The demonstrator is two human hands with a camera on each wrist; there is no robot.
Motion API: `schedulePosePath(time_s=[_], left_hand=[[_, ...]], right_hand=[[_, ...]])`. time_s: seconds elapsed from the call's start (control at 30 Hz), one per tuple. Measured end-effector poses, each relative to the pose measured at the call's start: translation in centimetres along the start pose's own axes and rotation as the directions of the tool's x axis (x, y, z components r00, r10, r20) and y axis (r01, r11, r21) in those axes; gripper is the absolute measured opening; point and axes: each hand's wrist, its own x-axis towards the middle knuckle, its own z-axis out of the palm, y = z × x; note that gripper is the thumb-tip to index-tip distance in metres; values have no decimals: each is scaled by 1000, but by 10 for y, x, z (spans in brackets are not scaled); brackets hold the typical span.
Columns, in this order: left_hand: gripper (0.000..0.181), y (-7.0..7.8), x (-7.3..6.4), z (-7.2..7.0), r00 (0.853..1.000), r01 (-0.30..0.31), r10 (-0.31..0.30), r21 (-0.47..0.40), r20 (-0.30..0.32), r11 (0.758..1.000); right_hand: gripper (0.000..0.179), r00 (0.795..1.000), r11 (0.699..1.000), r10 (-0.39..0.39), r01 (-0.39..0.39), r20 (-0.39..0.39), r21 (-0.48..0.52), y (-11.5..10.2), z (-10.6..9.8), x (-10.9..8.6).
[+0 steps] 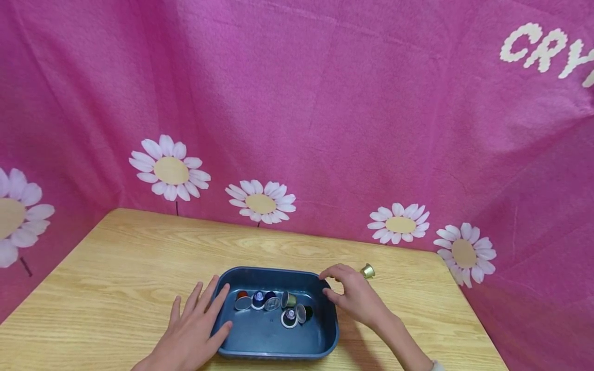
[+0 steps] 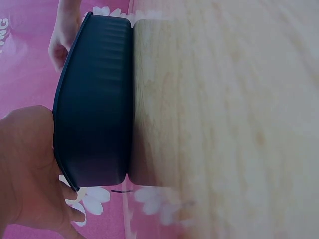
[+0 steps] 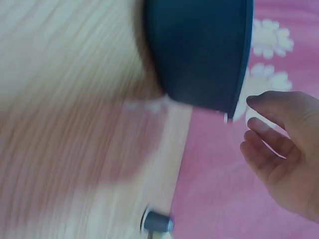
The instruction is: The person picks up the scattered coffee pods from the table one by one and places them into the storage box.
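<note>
A dark blue basin [image 1: 260, 337] stands on the table with several coffee capsules inside, among them an orange one [image 1: 242, 300], a purple one [image 1: 258, 297] and an olive-gold one [image 1: 290, 299]. My left hand [image 1: 192, 324] rests with spread fingers on the basin's left rim. At the upper right corner of the rim is my right hand [image 1: 357, 296], fingers lightly bent and thumb apart from them. Nothing shows between them in the right wrist view. Just beyond that hand, a gold capsule [image 1: 368, 271] lies on its side outside the basin.
The wooden table [image 1: 139, 257] extends to both sides of the basin and behind it. A pink cloth [image 1: 315, 129] printed with white daisies hangs along the table's back and sides.
</note>
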Motion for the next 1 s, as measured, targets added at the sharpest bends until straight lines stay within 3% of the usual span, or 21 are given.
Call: schedulePosePath(time_s=[0.17,0.33,0.67,1.0], left_hand=[[73,0,0,-1,1000,14,-14,-3,14,1000],[73,0,0,-1,1000,11,-11,-4,14,1000],[72,0,0,-1,1000,15,-15,-18,11,1000],[72,0,0,-1,1000,5,-5,-8,14,1000]], right_hand=[[32,994,998,59,-62,-95,-31,26,-12,-14],[32,982,990,133,-138,-136,-30,53,-16,-24],[25,952,952,299,-293,-61,90,88,-9,-33],[19,951,949,308,-306,-11,74,95,-4,-31]])
